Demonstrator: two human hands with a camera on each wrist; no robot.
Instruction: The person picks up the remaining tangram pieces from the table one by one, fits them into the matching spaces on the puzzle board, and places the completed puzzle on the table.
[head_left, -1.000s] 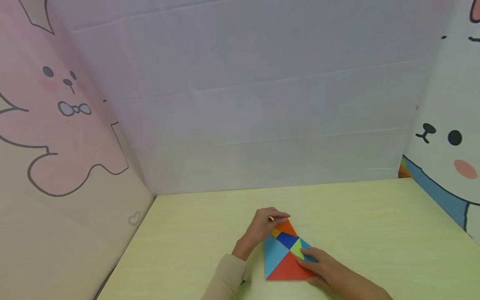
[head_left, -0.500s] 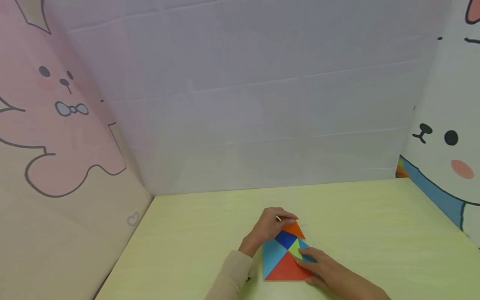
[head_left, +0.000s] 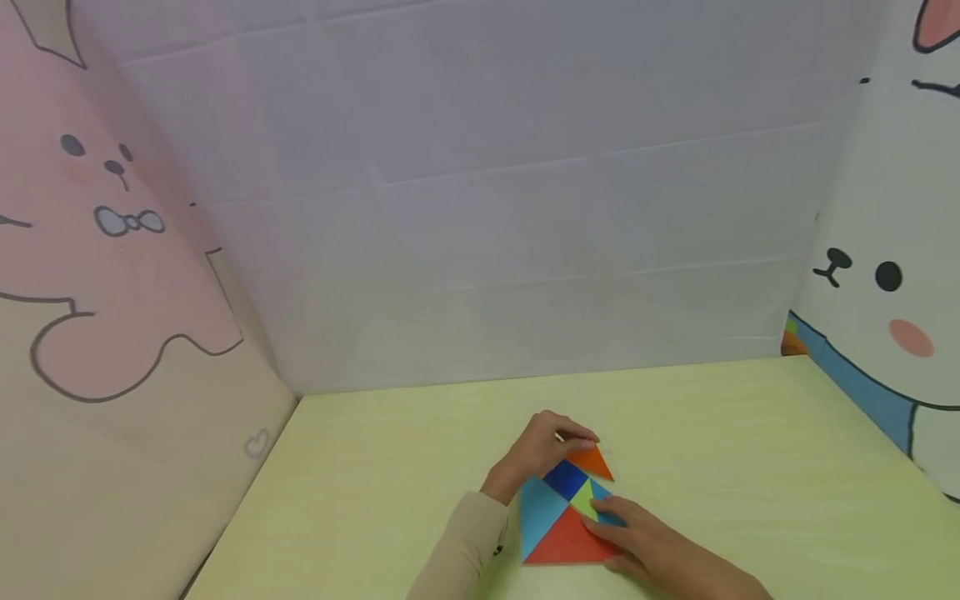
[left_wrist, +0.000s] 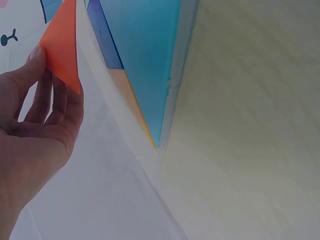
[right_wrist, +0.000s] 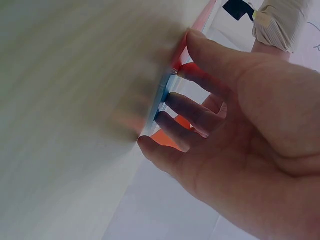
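My left hand [head_left: 542, 448] pinches an orange triangle tile [head_left: 594, 462] by its edge, lifted off the other tiles, as the left wrist view shows with the triangle [left_wrist: 62, 47] between thumb and fingers. Below it lies a flat tangram-like group: a light blue triangle [head_left: 538, 508], a red triangle [head_left: 568, 542], a dark blue tile [head_left: 566, 478], a green tile [head_left: 582, 502] and a small blue tile [head_left: 606, 493]. A yellow-orange tile [left_wrist: 127, 95] shows beside the light blue one. Spread fingers of my right hand [head_left: 651, 540] rest on the group's right side, touching the green and red tiles.
The tiles lie near the front of a pale yellow-green table [head_left: 375, 467]. A white sheet [head_left: 525, 250] hangs behind it. Side panels with a pink cartoon rabbit [head_left: 142, 292] and a white cartoon animal [head_left: 862, 333] border left and right.
My left hand has lifted the orange triangle away from the dark blue tile and moved slightly right, opening a gap. The right hand stays on the tiles. The head view has shifted slightly.
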